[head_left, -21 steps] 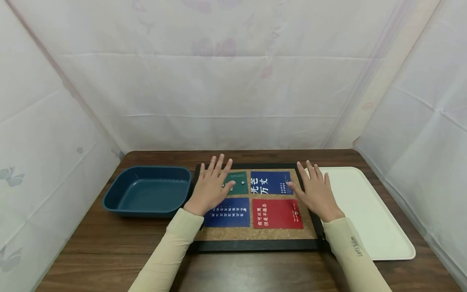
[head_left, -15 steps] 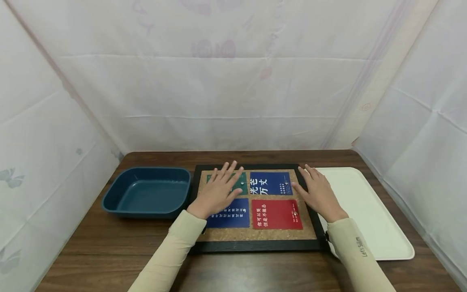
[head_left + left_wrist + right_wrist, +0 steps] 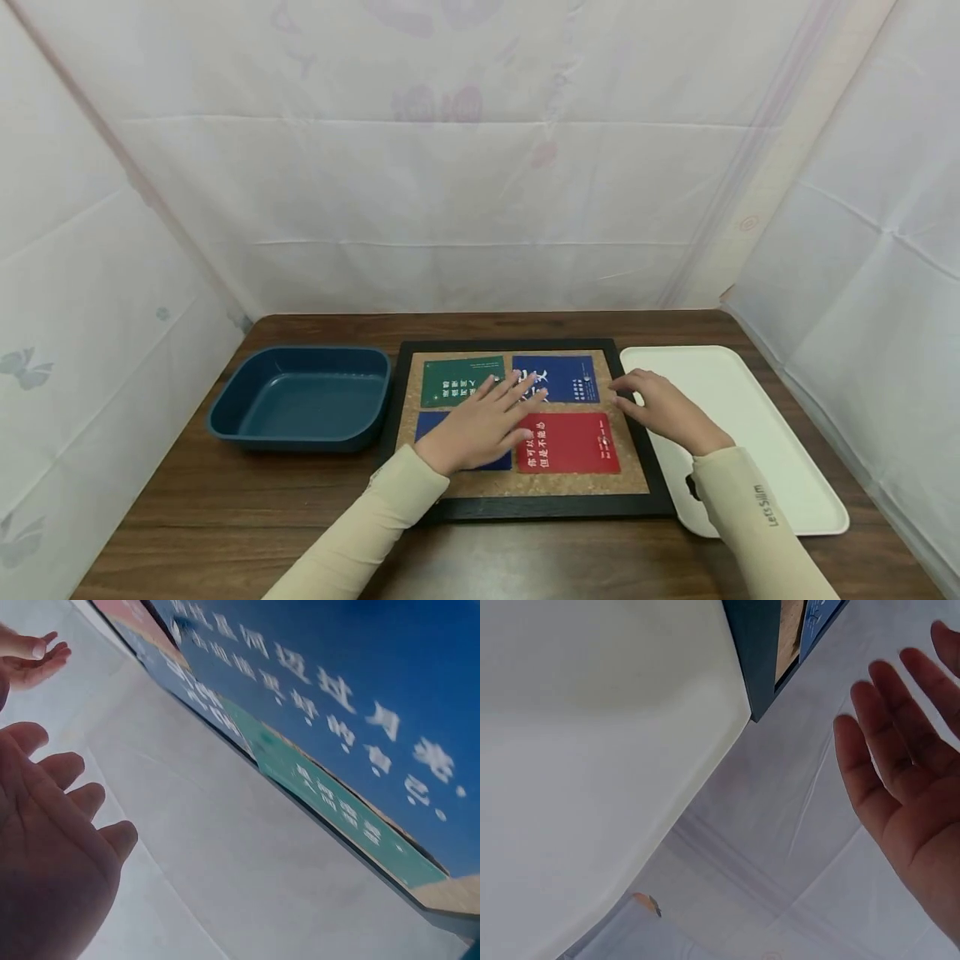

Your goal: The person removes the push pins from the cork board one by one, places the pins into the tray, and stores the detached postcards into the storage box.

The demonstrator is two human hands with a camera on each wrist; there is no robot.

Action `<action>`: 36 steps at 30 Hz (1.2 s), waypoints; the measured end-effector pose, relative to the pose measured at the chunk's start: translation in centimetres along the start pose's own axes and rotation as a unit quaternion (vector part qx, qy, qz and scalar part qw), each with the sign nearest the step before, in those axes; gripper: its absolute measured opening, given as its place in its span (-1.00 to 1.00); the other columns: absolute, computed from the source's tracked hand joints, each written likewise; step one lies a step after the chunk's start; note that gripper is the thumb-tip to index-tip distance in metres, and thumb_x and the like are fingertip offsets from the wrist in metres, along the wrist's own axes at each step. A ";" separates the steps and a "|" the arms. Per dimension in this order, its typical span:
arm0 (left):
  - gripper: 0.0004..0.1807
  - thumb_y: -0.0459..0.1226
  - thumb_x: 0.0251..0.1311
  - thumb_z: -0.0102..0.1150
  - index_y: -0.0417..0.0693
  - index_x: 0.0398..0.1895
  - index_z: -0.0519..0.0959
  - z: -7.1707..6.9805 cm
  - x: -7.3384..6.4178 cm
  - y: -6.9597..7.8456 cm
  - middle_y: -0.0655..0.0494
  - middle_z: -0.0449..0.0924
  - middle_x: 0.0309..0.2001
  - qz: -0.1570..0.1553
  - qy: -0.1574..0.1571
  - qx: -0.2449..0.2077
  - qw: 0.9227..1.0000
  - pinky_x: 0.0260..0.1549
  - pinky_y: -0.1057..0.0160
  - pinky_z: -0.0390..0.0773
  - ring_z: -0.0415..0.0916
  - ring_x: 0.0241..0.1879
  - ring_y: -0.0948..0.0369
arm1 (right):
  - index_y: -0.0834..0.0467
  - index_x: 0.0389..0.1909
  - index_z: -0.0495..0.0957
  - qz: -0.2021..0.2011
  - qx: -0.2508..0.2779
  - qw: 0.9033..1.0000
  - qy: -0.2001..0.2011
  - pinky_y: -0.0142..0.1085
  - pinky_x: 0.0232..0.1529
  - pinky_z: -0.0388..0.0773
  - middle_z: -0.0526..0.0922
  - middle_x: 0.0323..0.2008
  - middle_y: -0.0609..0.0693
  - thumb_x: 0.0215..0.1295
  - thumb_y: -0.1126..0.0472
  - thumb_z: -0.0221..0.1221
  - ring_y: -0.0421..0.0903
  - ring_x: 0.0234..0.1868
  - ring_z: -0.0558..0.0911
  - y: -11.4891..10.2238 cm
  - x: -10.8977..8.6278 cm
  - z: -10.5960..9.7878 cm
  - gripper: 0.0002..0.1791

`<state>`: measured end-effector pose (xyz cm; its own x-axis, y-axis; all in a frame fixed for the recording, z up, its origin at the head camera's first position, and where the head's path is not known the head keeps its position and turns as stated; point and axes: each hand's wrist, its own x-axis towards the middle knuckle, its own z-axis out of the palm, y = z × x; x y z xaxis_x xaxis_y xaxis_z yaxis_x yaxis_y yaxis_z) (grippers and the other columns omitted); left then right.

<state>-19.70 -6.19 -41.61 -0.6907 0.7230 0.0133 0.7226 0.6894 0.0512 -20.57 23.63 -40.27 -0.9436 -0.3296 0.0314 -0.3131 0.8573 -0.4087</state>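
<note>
A black-framed cork board (image 3: 465, 483) lies on the table with a green card (image 3: 450, 375), two blue cards and a red card (image 3: 577, 446) on it. My left hand (image 3: 476, 429) is over the middle of the board, fingers spread and holding nothing. It hides much of the lower blue card (image 3: 431, 421) in the head view and overlaps the upper blue card (image 3: 558, 375). Over the board's right edge, my right hand (image 3: 671, 408) has its fingers slightly bent and pointing left, with nothing in them. Small round pins show on the cards.
A dark teal basin (image 3: 307, 392) stands left of the board. To its right lies a cream tray (image 3: 757, 450), partly under my right forearm. White sheeting (image 3: 480, 183) rises behind and at both sides of the wooden table (image 3: 225, 517).
My left hand has moved right and nearer the body, from the board's left side to its middle. The right hand has come slightly lower and right, its fingers more bent.
</note>
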 end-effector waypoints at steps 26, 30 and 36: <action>-0.35 0.13 0.46 -0.36 0.21 0.54 -0.05 2.3 1.6 4.6 0.27 -0.05 0.53 0.139 -0.097 0.054 0.984 0.47 0.16 0.03 -0.14 0.52 0.27 | 0.18 -0.39 0.60 -0.065 0.088 0.984 -0.139 -0.45 -0.43 0.48 0.59 -0.48 -0.13 0.24 0.27 0.25 -0.26 -0.47 0.44 1.2 0.0 1.4 -0.94; -0.37 0.09 0.47 -0.36 0.22 0.54 -0.04 2.2 1.8 5.0 0.29 -0.05 0.53 0.149 -0.109 0.060 0.981 0.47 0.18 0.04 -0.13 0.52 0.30 | 0.15 -0.40 0.59 -0.065 0.090 0.982 -0.152 -0.45 -0.44 0.47 0.55 -0.51 -0.15 0.24 0.28 0.25 -0.27 -0.49 0.43 1.4 0.1 1.6 -0.95; -0.41 0.04 0.49 -0.34 0.20 0.53 0.00 2.2 2.2 5.5 0.30 0.00 0.52 0.161 -0.125 0.049 0.978 0.44 0.28 0.10 -0.05 0.49 0.34 | 0.14 -0.42 0.57 -0.062 0.079 0.982 -0.161 -0.45 -0.45 0.43 0.52 -0.52 -0.15 0.25 0.27 0.24 -0.28 -0.49 0.42 1.3 0.3 2.0 -0.93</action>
<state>-17.21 -0.67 -43.46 -0.4074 0.8833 -0.2320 0.9092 0.4162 -0.0118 -21.08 23.84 -42.66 -0.8086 -0.5569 -0.1896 -0.3782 0.7389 -0.5576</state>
